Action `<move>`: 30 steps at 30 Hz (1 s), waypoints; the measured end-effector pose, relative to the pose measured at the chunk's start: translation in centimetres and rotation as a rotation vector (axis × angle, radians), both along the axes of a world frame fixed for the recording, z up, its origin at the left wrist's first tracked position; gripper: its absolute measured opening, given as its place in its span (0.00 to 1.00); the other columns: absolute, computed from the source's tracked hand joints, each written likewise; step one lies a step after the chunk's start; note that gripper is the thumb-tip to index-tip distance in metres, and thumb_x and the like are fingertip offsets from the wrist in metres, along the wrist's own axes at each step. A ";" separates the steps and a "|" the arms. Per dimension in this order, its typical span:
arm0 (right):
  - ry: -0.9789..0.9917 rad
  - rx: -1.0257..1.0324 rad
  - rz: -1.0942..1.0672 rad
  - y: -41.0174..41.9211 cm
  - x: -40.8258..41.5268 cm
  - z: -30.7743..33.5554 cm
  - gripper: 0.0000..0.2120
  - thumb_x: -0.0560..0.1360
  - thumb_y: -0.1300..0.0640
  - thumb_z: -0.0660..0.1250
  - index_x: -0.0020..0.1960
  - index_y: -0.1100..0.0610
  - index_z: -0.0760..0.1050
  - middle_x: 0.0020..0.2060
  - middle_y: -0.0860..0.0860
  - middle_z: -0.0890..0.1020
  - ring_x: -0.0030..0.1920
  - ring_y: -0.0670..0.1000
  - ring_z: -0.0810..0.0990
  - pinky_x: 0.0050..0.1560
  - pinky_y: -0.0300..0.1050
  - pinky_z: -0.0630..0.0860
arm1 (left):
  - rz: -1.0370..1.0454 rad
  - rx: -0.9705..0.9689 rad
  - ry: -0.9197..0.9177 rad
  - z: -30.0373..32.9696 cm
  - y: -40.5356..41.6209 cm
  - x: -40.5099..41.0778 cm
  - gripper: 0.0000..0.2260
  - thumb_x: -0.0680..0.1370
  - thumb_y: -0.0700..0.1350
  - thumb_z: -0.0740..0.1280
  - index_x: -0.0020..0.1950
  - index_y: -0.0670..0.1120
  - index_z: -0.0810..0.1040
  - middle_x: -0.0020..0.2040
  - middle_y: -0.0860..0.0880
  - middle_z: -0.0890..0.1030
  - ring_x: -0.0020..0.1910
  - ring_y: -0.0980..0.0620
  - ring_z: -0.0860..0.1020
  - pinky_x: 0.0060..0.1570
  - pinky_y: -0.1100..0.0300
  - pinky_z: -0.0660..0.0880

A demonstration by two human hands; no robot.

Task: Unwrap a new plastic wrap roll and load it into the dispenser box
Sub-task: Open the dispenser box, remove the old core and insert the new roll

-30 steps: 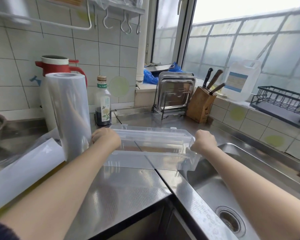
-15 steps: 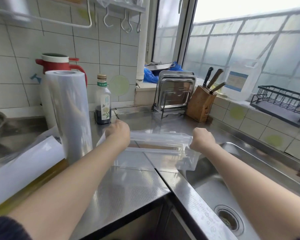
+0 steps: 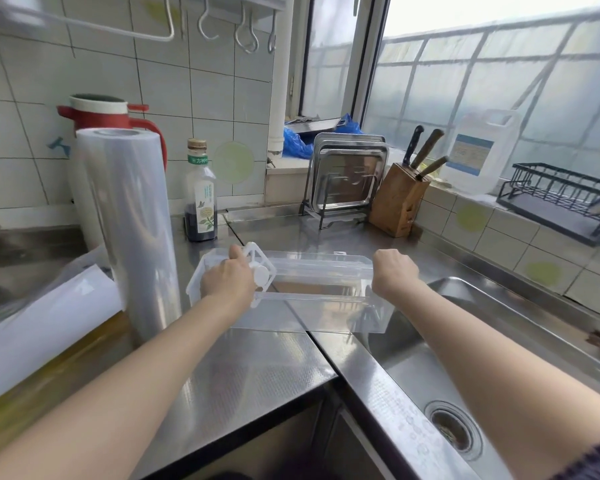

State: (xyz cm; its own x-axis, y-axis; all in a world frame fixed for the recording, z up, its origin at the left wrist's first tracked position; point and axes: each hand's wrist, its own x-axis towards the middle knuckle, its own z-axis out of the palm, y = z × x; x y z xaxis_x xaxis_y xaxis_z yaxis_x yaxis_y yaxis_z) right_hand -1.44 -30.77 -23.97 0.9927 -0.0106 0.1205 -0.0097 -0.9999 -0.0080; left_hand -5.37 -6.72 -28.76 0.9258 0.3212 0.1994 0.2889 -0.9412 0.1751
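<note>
A clear plastic dispenser box (image 3: 312, 299) lies lengthwise on the steel counter, partly over the sink's edge. My left hand (image 3: 227, 280) is at its left end and grips a white end piece (image 3: 260, 271) with a round hub, lifted partly out of the box. My right hand (image 3: 394, 271) grips the box's right end with curled fingers. The new plastic wrap roll (image 3: 129, 223) stands upright on the counter to the left of the box, untouched. A white sheet of wrapper (image 3: 42, 327) lies beside the roll at the left.
A dark sauce bottle (image 3: 200, 199) stands behind the box, and a red and white thermos (image 3: 101, 112) behind the roll. Steel trays (image 3: 347, 178) and a knife block (image 3: 399, 199) stand at the back. The sink (image 3: 440, 358) opens at the right.
My left hand moved from the box's left rim into its left end and lifted out the white end piece. The right hand stayed on the right end.
</note>
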 end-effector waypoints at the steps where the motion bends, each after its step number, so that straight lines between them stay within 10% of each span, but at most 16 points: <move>1: -0.001 0.000 -0.002 0.0 0.1 0.0 0.11 0.73 0.70 0.62 0.53 0.62 0.76 0.53 0.58 0.80 0.55 0.59 0.79 0.42 0.45 0.71 | -0.003 -0.011 -0.008 -0.1 0.1 0.0 0.21 0.78 0.41 0.61 0.67 0.39 0.58 0.53 0.41 0.80 0.50 0.40 0.78 0.33 0.55 0.65; 14: 0.054 0.113 -0.040 -1.2 1.3 0.3 0.10 0.70 0.64 0.66 0.34 0.58 0.65 0.38 0.54 0.74 0.41 0.58 0.75 0.37 0.43 0.71 | 0.041 -0.096 -0.028 -0.9 0.3 0.7 0.23 0.78 0.37 0.55 0.72 0.38 0.54 0.56 0.39 0.80 0.51 0.39 0.79 0.37 0.54 0.67; 21: 0.082 0.441 -0.135 -2.1 2.2 1.2 0.06 0.69 0.64 0.62 0.33 0.62 0.71 0.29 0.57 0.77 0.23 0.54 0.78 0.18 0.37 0.70 | 0.050 -0.096 0.037 -0.6 0.1 0.9 0.25 0.79 0.39 0.56 0.74 0.38 0.51 0.58 0.40 0.79 0.53 0.40 0.78 0.38 0.54 0.67; 30: -0.120 0.937 -0.232 -3.3 2.0 1.0 0.09 0.70 0.59 0.67 0.39 0.63 0.82 0.38 0.58 0.82 0.36 0.53 0.78 0.41 0.47 0.80 | -0.060 0.019 -0.006 0.1 -0.1 0.3 0.19 0.77 0.37 0.57 0.68 0.40 0.58 0.53 0.41 0.80 0.46 0.41 0.78 0.30 0.56 0.64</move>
State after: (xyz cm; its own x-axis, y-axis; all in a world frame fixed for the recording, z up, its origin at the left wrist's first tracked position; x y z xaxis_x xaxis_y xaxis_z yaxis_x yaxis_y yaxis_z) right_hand 0.59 -34.04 -22.99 0.9354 -0.3478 0.0641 -0.1529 -0.5610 -0.8136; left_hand -5.10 -6.83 -28.69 0.9420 0.2614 0.2105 0.2310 -0.9599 0.1586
